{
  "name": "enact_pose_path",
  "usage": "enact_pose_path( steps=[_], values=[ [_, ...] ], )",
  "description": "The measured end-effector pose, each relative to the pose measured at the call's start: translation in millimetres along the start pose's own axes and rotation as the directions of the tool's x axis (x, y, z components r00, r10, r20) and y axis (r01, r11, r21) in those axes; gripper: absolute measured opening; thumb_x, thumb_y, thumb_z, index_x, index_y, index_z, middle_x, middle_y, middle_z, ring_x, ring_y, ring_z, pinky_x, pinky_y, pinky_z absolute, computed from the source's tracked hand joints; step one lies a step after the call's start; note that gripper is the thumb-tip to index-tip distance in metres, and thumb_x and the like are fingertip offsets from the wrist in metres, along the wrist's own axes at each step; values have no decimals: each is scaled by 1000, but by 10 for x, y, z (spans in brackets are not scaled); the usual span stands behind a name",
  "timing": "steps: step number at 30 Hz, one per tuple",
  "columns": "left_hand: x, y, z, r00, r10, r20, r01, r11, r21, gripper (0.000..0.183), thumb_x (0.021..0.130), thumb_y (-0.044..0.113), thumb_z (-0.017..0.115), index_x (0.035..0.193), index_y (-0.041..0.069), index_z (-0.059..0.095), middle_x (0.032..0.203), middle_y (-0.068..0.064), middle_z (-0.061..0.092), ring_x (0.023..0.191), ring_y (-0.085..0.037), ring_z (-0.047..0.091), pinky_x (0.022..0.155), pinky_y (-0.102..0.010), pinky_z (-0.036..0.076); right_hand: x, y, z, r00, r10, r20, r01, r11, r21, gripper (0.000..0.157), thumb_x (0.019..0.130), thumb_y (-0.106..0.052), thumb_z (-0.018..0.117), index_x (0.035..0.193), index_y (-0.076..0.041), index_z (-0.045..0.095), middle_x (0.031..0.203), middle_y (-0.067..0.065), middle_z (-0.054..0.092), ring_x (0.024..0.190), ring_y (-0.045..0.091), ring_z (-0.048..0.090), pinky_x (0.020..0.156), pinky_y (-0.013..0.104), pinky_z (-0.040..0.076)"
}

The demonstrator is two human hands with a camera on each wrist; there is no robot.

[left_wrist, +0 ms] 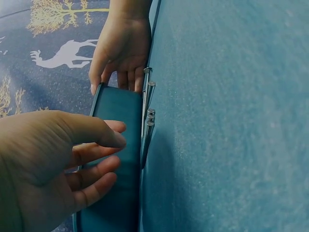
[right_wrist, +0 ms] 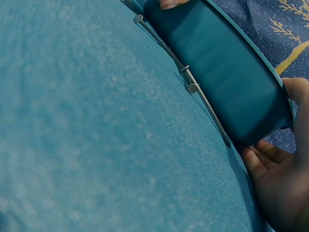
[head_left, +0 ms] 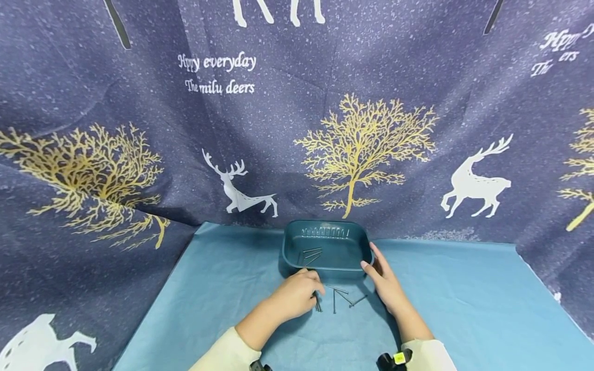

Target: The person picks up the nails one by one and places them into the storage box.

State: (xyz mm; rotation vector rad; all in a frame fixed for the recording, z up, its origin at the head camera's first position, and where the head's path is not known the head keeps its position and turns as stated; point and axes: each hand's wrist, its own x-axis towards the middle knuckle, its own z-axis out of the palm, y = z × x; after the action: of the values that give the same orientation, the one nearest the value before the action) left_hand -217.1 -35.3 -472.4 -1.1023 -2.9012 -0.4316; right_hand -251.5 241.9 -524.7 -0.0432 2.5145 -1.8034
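Note:
A dark teal plastic bin (head_left: 327, 269) stands on the blue cloth, with several nails (head_left: 313, 250) lying inside. My right hand (head_left: 386, 283) grips its right end. In the right wrist view the thumb is at the rim and the other fingers (right_wrist: 256, 162) are low on the bin's wall. My left hand (head_left: 297, 294) is at the bin's front, over loose nails (head_left: 318, 305) on the cloth. The left wrist view shows its fingers (left_wrist: 99, 188) loosely bent, apart from the thumb, with nothing between them. More nails (head_left: 334, 301) lie scattered between the hands.
Blue cloth (head_left: 464, 299) covers the table on both sides of the bin. Behind the bin hangs a dark blue curtain (head_left: 287, 129) printed with deer and yellow trees. A black device with a yellow label (head_left: 399, 358) sits at the right wrist.

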Motion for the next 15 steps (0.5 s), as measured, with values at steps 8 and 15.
enact_pose_path(
  steps=[8, 15],
  values=[
    [-2, -23, 69, 999, 43, -22, -43, 998, 39, 22, 86, 9, 74, 103, 23, 79, 104, 10, 68, 98, -10, 58, 95, -22, 49, -12, -11, 6, 1000, -1, -4, 1, 1000, 1, 72, 103, -47, 53, 163, -34, 15, 171, 16, 5, 157, 40, 9, 125, 60, 15],
    [29, -32, 131, 999, 35, 5, -36, 998, 48, 21, 86, 11, 76, 103, 24, 79, 104, 11, 67, 97, -9, 56, 92, -20, 49, 2, -2, -2, 1000, -3, 0, 3, 1000, -5, 72, 104, -46, 52, 163, -32, 14, 170, 17, 5, 157, 41, 9, 124, 60, 15]
  ],
)
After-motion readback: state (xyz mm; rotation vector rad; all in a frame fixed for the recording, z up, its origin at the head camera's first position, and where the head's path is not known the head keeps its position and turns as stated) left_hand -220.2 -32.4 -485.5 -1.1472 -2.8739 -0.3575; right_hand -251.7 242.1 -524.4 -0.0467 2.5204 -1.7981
